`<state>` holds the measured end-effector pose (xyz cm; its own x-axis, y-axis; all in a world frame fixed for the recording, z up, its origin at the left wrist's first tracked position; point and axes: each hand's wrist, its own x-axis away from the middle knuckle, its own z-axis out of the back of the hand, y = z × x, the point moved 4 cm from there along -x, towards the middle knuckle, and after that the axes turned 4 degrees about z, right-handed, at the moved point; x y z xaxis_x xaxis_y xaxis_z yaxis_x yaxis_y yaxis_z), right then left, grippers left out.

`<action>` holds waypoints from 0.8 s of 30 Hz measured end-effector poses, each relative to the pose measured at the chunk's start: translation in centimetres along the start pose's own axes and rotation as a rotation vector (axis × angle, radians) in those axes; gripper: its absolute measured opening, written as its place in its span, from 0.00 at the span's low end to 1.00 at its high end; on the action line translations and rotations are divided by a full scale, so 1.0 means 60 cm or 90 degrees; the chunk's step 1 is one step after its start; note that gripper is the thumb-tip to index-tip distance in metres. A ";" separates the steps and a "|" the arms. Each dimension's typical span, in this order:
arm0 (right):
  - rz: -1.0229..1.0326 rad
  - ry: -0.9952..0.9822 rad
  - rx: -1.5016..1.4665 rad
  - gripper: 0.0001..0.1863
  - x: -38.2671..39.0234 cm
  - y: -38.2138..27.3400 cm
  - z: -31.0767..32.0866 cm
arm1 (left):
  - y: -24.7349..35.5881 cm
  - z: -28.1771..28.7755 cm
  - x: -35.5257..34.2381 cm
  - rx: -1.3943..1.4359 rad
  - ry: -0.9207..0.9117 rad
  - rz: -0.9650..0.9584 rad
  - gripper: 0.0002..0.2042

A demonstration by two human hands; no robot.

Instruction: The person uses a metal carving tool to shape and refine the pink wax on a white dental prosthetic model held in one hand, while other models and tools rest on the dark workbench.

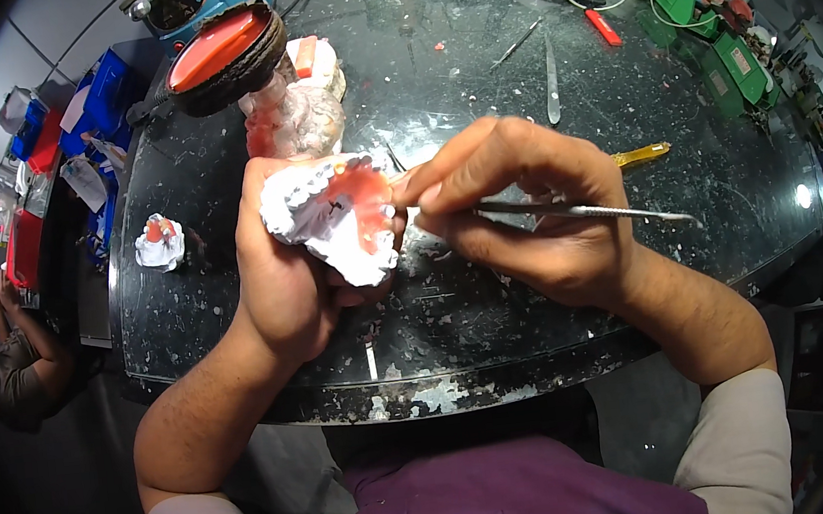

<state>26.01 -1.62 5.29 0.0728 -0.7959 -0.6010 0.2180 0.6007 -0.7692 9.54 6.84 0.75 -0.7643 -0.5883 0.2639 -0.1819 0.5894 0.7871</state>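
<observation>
The left hand (pixel 278 271) is closed around a white plaster dental cast (pixel 327 216) with a patch of pink wax on its upper face, holding it above the middle of the dark speckled table (pixel 475 100). The right hand (pixel 517 211), at 3 o'clock from the cast, pinches a thin metal instrument (pixel 577 210) between thumb and fingers; its long shaft runs out toward 4 o'clock past the wrist, while the working end lies at the pink wax, the tip itself hidden by the fingertips. At 12 o'clock from the cast stands a clear glass burner (pixel 292 119), and just above it, toward 11 o'clock, a round black bowl with red wax (pixel 222 56). At 9 o'clock, well apart, a second smaller plaster cast (pixel 160 243) lies on the table. Toward 1 o'clock lie 2 slim metal tools (pixel 550 72), and at 3 o'clock, behind the right hand, a yellow-handled tool (pixel 644 154). Green boxes (pixel 727 63) crowd the table's edge at 2 o'clock.
</observation>
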 end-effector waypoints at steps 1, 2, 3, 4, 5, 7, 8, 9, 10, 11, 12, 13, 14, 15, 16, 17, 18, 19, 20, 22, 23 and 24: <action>0.010 -0.058 -0.021 0.09 -0.003 0.002 -0.002 | -0.002 0.004 0.000 0.004 0.010 0.004 0.32; 0.020 -0.115 -0.043 0.10 -0.004 0.003 -0.005 | -0.004 0.009 0.000 0.008 0.020 0.008 0.31; -0.015 -0.120 -0.046 0.10 -0.005 0.002 -0.005 | -0.005 0.011 0.001 0.008 0.022 0.007 0.31; -0.015 -0.121 -0.045 0.10 -0.003 -0.001 -0.009 | -0.005 0.011 0.001 -0.012 0.016 -0.005 0.31; -0.053 -0.048 -0.077 0.08 -0.002 -0.001 -0.010 | -0.004 0.010 0.001 -0.031 0.009 -0.017 0.30; -0.062 0.035 -0.065 0.06 -0.002 0.001 -0.006 | -0.002 0.006 0.003 -0.029 -0.008 -0.021 0.30; -0.062 0.035 -0.065 0.06 -0.002 0.005 -0.004 | -0.001 0.004 0.003 -0.027 -0.025 -0.024 0.29; -0.009 -0.027 -0.041 0.07 -0.005 0.003 -0.005 | -0.004 0.000 0.002 -0.027 -0.025 -0.024 0.29; 0.043 -0.090 -0.017 0.08 -0.005 0.001 -0.009 | -0.007 0.001 0.000 -0.022 0.048 -0.035 0.29; 0.039 -0.087 -0.025 0.08 -0.004 0.005 -0.009 | -0.008 0.005 0.000 -0.018 0.120 -0.046 0.29; 0.040 -0.088 -0.026 0.08 -0.003 0.002 -0.011 | -0.005 0.009 0.001 -0.018 0.121 -0.047 0.29; -0.003 -0.029 -0.039 0.08 -0.002 0.003 -0.009 | -0.002 0.010 0.001 -0.020 0.057 -0.029 0.29; -0.045 0.030 -0.052 0.08 -0.001 0.005 -0.006 | -0.002 0.007 0.002 -0.022 -0.007 -0.012 0.30; -0.021 0.035 -0.024 0.08 -0.001 0.002 -0.006 | -0.003 0.003 0.001 -0.022 -0.007 -0.012 0.30; -0.021 0.035 -0.024 0.08 -0.002 0.003 -0.003 | -0.004 0.003 0.001 -0.006 0.030 -0.016 0.30; 0.020 -0.048 -0.024 0.08 -0.004 0.001 -0.005 | -0.005 0.005 0.001 0.010 0.066 -0.020 0.30; 0.061 -0.131 -0.024 0.09 -0.004 -0.002 -0.011 | -0.004 0.011 0.000 0.010 0.066 -0.021 0.30; 0.061 -0.131 -0.024 0.09 -0.003 -0.003 -0.012 | -0.004 0.014 -0.002 0.038 -0.002 0.002 0.31; 0.040 -0.077 -0.019 0.08 -0.001 -0.003 -0.010 | -0.005 0.011 -0.002 0.065 -0.070 0.024 0.31; -0.002 0.031 -0.009 0.08 0.001 0.000 -0.006 | -0.002 0.003 -0.002 0.037 -0.067 0.017 0.32; 0.026 0.017 -0.003 0.08 -0.001 0.000 -0.009 | -0.001 -0.001 -0.002 0.009 -0.064 0.010 0.33; 0.027 0.018 -0.003 0.08 -0.001 0.003 -0.008 | -0.001 -0.001 -0.002 0.009 -0.064 0.010 0.33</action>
<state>25.59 -1.42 5.11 0.0549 -0.7676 -0.6385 0.2110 0.6340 -0.7440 9.67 6.86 0.68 -0.8255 -0.5207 0.2178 -0.1777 0.6060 0.7754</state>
